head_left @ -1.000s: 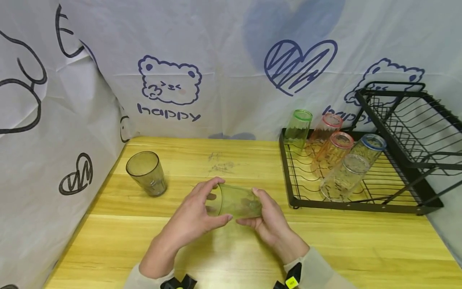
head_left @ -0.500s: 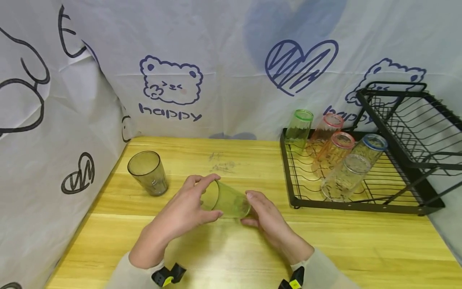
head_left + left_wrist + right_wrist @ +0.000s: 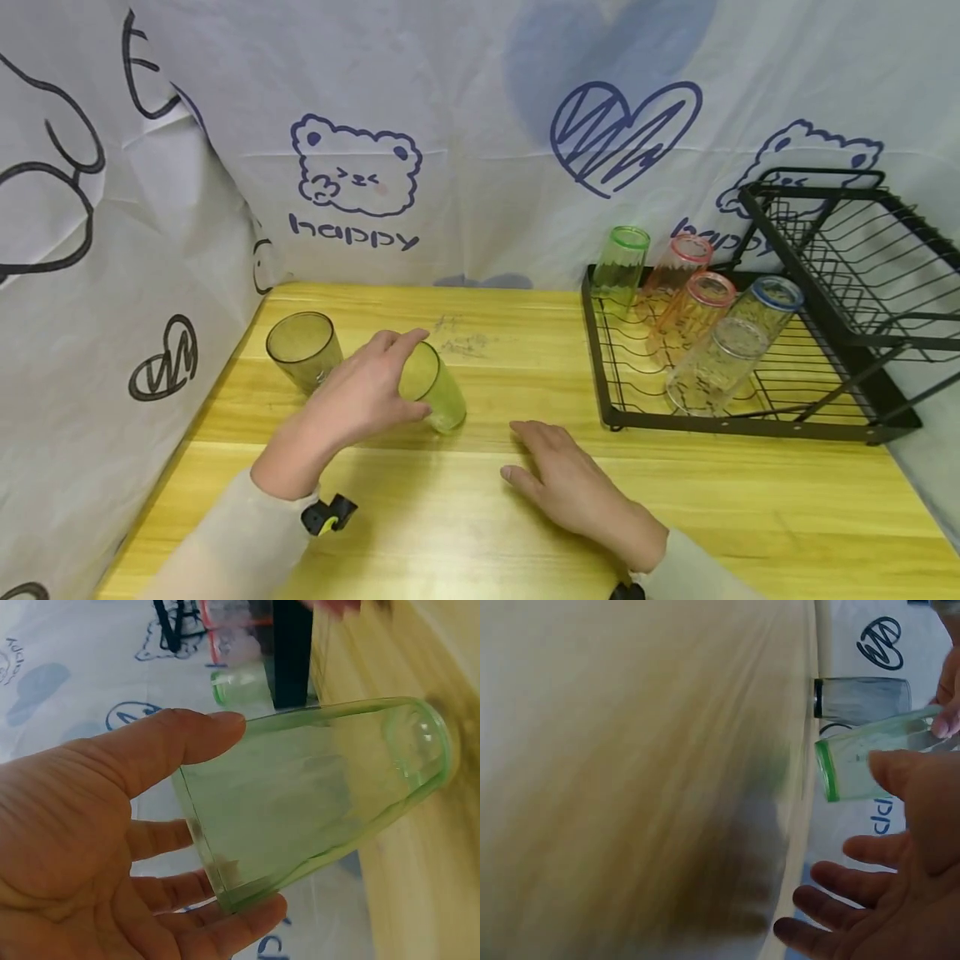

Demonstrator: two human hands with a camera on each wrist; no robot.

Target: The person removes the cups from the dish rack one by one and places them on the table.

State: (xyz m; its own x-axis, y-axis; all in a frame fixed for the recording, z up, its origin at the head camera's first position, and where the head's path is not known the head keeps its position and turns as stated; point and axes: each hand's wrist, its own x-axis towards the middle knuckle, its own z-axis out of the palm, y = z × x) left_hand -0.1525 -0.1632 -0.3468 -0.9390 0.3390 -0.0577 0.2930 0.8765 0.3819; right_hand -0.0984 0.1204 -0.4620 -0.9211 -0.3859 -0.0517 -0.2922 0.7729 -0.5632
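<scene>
The left hand grips the green glass near its rim, at the hand's three o'clock, base perhaps touching the table; the right hand, fingers loosely extended, has it at ten o'clock.

Yellow wood-grain table: smoky glass and black rack standing on it.
Ref = left hand gripping green glass: smoky glass upright, just left; two-tier rack well right; dark scuffs on the surface just beyond. Green glass base close to the wood, can't tell if touching.
</scene>
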